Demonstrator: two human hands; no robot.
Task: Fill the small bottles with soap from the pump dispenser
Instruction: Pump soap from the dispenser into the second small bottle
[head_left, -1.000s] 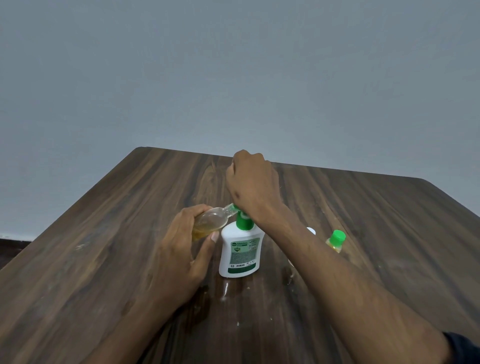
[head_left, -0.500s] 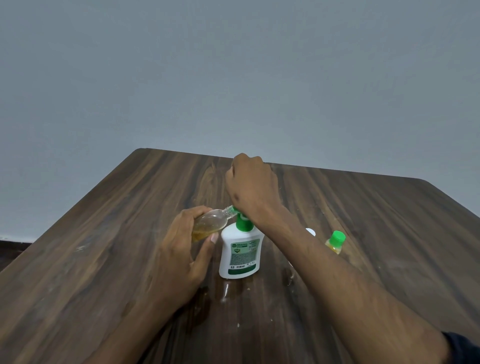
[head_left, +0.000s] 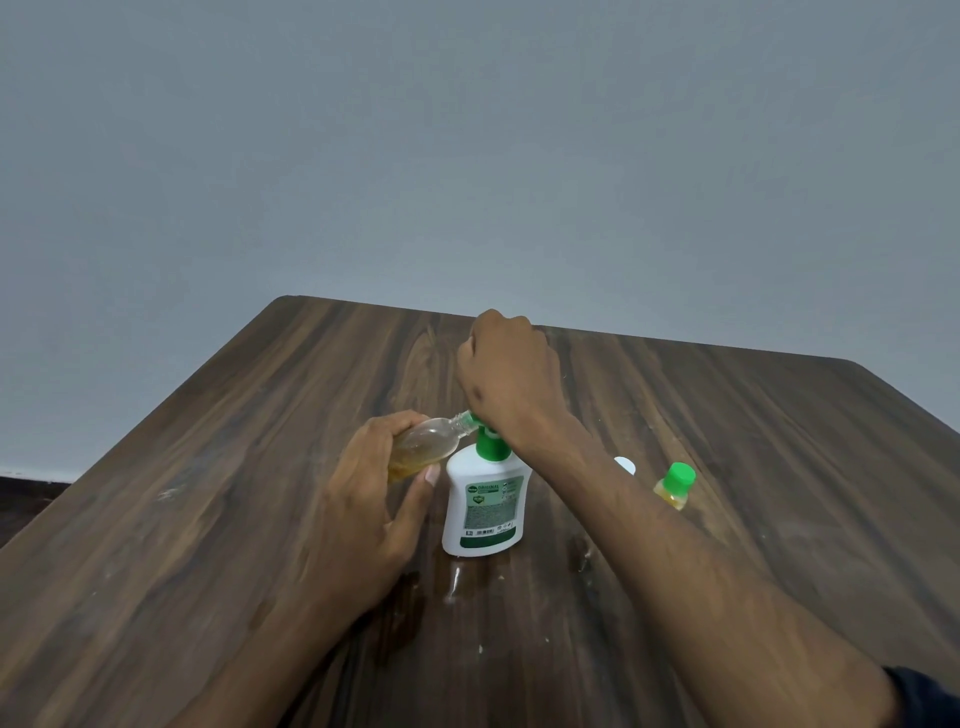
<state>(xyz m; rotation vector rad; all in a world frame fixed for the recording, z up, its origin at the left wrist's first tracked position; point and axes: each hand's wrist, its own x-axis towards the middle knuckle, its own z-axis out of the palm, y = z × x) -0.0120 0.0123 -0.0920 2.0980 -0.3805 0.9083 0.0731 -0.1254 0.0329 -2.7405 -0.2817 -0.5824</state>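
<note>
A white pump dispenser (head_left: 485, 506) with a green collar stands upright mid-table. My right hand (head_left: 511, 376) is curled as a fist over its pump head, which it hides. My left hand (head_left: 374, 512) grips a small clear bottle (head_left: 428, 444), tilted on its side with its open neck against the green spout; amber soap lies in the bottle's lower part. A second small bottle (head_left: 674, 486) with a green cap and amber soap stands right of my right forearm.
A white cap (head_left: 625, 464) lies on the dark wooden table (head_left: 208, 467) just behind my right forearm. Wet smears mark the wood in front of the dispenser. A plain grey wall rises behind the table's far edge.
My right hand has sunk slightly on the pump head. The left hand and tilted bottle have stayed at the spout.
</note>
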